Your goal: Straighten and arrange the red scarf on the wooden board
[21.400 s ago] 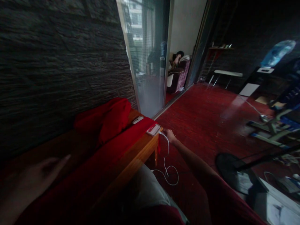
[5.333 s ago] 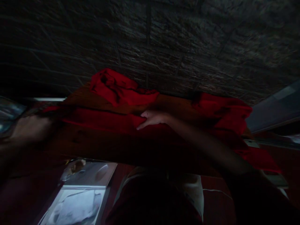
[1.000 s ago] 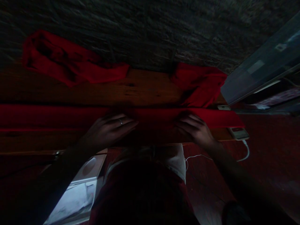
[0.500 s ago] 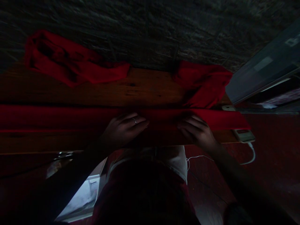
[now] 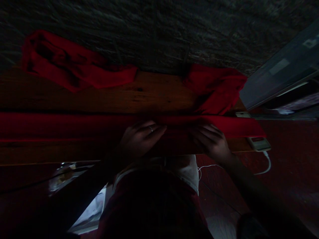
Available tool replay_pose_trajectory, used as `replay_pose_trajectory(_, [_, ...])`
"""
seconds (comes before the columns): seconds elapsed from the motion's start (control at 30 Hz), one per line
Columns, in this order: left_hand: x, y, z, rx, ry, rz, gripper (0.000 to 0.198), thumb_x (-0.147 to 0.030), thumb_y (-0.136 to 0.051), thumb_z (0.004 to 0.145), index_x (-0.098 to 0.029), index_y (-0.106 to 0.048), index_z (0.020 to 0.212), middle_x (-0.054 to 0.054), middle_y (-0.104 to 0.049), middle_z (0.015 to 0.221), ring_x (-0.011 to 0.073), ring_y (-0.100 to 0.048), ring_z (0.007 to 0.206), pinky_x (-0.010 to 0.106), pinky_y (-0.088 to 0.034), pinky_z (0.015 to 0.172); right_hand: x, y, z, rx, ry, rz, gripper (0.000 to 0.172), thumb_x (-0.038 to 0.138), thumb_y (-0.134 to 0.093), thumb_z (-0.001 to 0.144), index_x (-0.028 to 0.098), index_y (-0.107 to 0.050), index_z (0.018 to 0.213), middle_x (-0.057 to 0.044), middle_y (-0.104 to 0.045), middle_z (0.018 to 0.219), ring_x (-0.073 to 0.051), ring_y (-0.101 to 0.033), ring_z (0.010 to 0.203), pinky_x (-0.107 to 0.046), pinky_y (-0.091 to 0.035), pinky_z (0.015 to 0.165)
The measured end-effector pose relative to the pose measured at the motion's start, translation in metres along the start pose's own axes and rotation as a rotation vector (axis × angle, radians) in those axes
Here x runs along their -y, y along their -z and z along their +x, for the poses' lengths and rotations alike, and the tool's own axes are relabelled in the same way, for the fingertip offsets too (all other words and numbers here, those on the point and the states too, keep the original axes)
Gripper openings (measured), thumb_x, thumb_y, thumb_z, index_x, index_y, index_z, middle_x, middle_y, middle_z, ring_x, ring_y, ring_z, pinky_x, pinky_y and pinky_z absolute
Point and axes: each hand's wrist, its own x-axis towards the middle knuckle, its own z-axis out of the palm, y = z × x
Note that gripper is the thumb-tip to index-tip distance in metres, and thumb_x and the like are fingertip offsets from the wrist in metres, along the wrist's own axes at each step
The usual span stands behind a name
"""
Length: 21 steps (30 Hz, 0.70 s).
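Observation:
A long red cloth strip (image 5: 62, 126) lies flat along the near part of a wooden table (image 5: 154, 94). My left hand (image 5: 139, 139), a ring on one finger, rests on the strip near its middle with fingers stretched flat. My right hand (image 5: 211, 141) presses flat on the same strip a little to the right, fingers spread. Bunched red cloth (image 5: 72, 68) sits at the table's far left, and another heap of red cloth (image 5: 214, 88) sits at the far right. The scene is very dark.
A phone (image 5: 259, 143) with a white charging cable (image 5: 264, 166) lies on the table's right end. A dark stone wall (image 5: 159, 33) stands behind the table. A glass panel (image 5: 279, 73) is at the right. Light-coloured papers (image 5: 87, 215) lie below the table's left.
Over the last second my left hand has slid to the right along the red strip, closer to my right hand. My right hand has barely shifted.

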Motion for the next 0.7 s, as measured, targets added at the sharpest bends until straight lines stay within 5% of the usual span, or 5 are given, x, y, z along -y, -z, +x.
replay_pose_trajectory(0.4, [-0.005,-0.002,0.002,-0.012,-0.073,-0.048,0.029,-0.009,-0.046,0.095,-0.012,-0.070,0.109,0.009,-0.075,0.098,0.0205,-0.069,0.090,0.033,-0.056,0.078,-0.017,0.019,-0.030,-0.034,-0.109,-0.227,0.034,0.012,-0.064,0.091,0.014,-0.065,0.124,-0.010,-0.071,0.104,-0.025,-0.061,0.093,-0.038,-0.052,0.081])
replay_pose_trajectory(0.7, [-0.006,-0.008,0.004,0.161,0.102,0.070,0.042,-0.015,-0.051,0.095,-0.008,-0.056,0.136,0.016,-0.058,0.141,0.0309,-0.060,0.123,0.045,-0.051,0.103,-0.053,0.042,-0.070,0.073,-0.258,-0.387,0.044,0.015,-0.059,0.091,0.008,-0.059,0.135,-0.016,-0.066,0.127,-0.032,-0.062,0.110,-0.044,-0.053,0.093])
